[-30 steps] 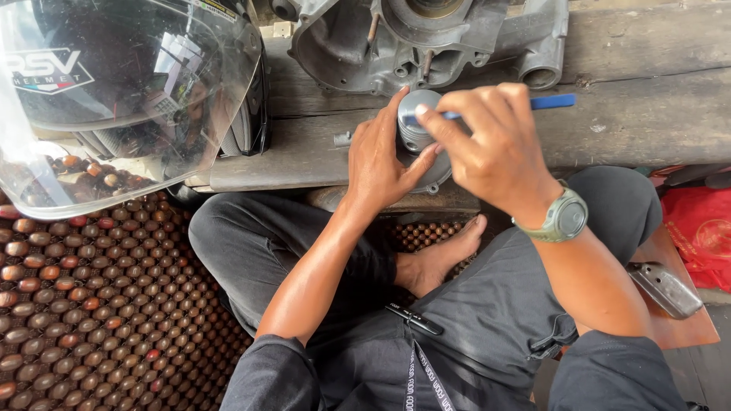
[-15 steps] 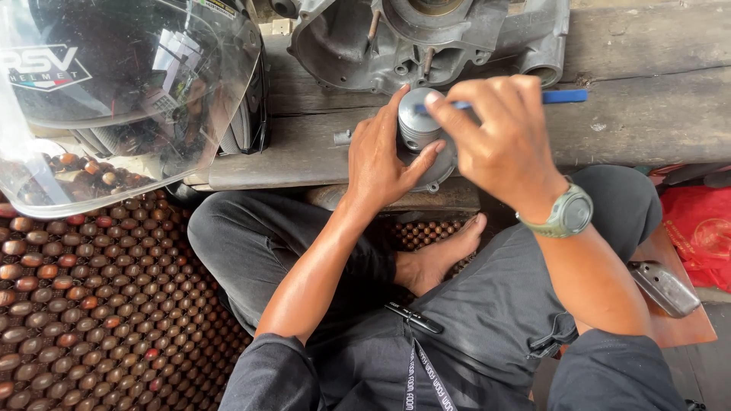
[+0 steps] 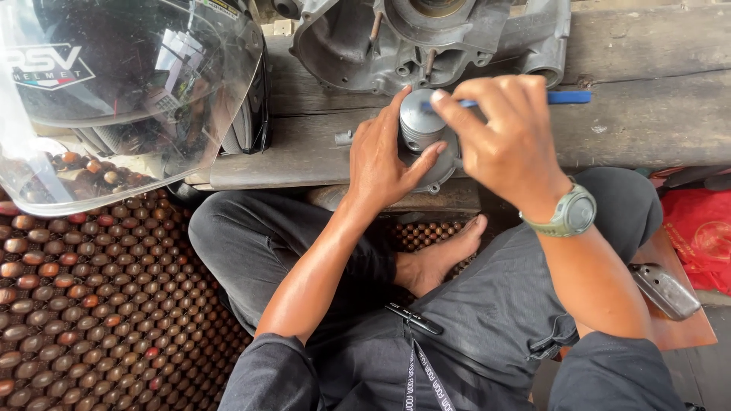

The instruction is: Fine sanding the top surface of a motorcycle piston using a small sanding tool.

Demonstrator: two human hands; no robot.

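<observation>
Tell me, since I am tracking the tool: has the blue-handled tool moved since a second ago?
Yes. The blue-handled tool, in the right hand, has shifted slightly right along the wooden plank, away from the engine casing.

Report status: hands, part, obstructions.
Left hand grips metal piston. Right hand holds blue tool on its crown. Engine casing behind, apart.

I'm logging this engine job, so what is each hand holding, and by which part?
The left hand grips the piston by its side wall. The right hand pinches the blue tool near its front end, over the piston's top.
</observation>
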